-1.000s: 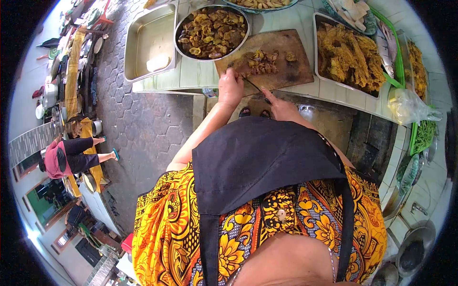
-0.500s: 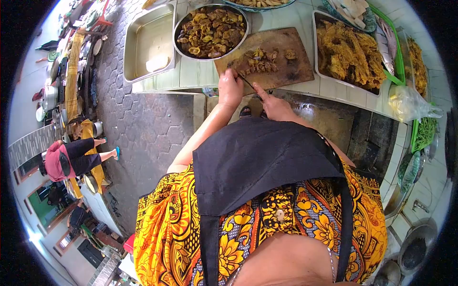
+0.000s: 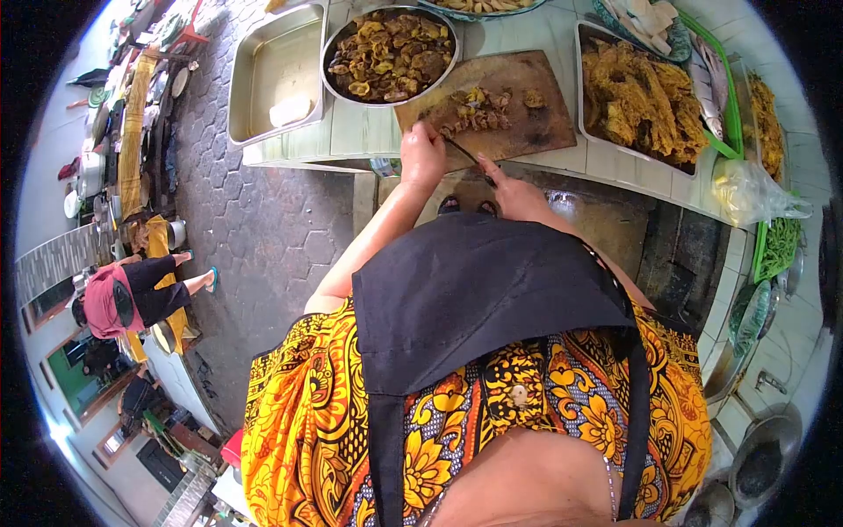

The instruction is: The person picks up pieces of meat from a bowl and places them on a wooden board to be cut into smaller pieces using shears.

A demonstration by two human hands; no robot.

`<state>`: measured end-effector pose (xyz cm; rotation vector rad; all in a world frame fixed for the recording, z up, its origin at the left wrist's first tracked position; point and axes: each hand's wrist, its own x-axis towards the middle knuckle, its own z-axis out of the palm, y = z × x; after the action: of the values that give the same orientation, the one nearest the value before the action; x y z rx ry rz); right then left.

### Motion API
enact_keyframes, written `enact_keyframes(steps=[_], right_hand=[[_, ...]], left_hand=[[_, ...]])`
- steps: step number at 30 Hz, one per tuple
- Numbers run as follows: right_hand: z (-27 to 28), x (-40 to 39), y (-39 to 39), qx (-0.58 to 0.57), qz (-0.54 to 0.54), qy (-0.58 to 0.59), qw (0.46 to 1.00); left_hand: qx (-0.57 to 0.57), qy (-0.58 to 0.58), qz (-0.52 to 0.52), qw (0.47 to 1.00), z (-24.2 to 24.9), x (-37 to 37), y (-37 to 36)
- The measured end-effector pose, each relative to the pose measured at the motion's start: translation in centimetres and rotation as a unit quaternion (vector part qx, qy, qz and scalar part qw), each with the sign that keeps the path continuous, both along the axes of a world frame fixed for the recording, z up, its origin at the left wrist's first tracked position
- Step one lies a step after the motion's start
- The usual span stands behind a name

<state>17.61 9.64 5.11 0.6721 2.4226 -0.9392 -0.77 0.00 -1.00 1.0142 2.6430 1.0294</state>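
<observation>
My right hand (image 3: 520, 195) is wrapped around the handle of a knife (image 3: 465, 155), whose dark blade points up and left across the near edge of a wooden cutting board (image 3: 553, 97). At the board's near left corner, my left hand (image 3: 423, 158) has its fingers curled together beside the blade tip. Whatever is in those fingers is hidden. Chopped brown meat pieces (image 3: 479, 114) lie in the middle of the board, with one separate lump (image 3: 533, 98) to their right.
Behind the board's left corner stands a round metal bowl (image 3: 327, 66) of cooked meat pieces. A steel tray (image 3: 241, 97) holding a white item is farther left. On the right are a tray (image 3: 581, 105) of fried yellow-brown food and a plastic bag (image 3: 746, 189). Another person (image 3: 110, 303) is at far left.
My right hand and the knife have shifted slightly right and toward me, away from my left hand. My left hand stays at the board's corner. The meat pieces look unmoved.
</observation>
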Motion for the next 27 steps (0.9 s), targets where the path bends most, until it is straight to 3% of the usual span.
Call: enact_keyframes(steps=[9, 18, 27], right_hand=[[-2.4, -0.6, -1.2, 0.015, -0.020, 0.137, 0.990], [-1.6, -1.9, -1.2, -0.033, -0.022, 0.076, 0.996], [-1.9, -1.9, -0.4, -0.008, 0.019, 0.043, 0.999]], left_hand=[[0.007, -0.058, 0.012, 0.998, 1.0, -0.1, -0.3], [-0.019, -0.022, 0.011, 1.000, 0.2, 0.0, 0.0], [-0.001, 0.008, 0.018, 1.000, -0.3, 0.1, 0.2]])
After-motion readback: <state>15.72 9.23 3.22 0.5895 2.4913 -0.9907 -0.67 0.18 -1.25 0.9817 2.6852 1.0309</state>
